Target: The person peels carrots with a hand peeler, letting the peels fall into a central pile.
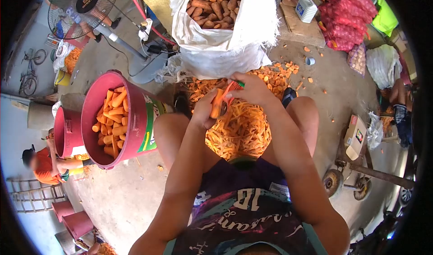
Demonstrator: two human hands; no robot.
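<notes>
My left hand (204,109) is closed around a carrot (217,104), held upright over a heap of orange peelings (238,131) between my knees. My right hand (255,91) grips a red and green peeler (234,87), its head close against the carrot. Part of the carrot is hidden by my fingers. Straight ahead stands a white sack (216,47) with unpeeled carrots (215,7) in its open top. To my left, a red tub (93,115) holds many peeled carrots (112,119).
Carrot ends (282,74) lie scattered on the floor near the sack. A fan (87,1) stands at upper left, its cord trailing. Red mesh sacks (345,18) are piled at upper right. A wheeled trolley (356,169) sits right. Another person (47,167) works at far left.
</notes>
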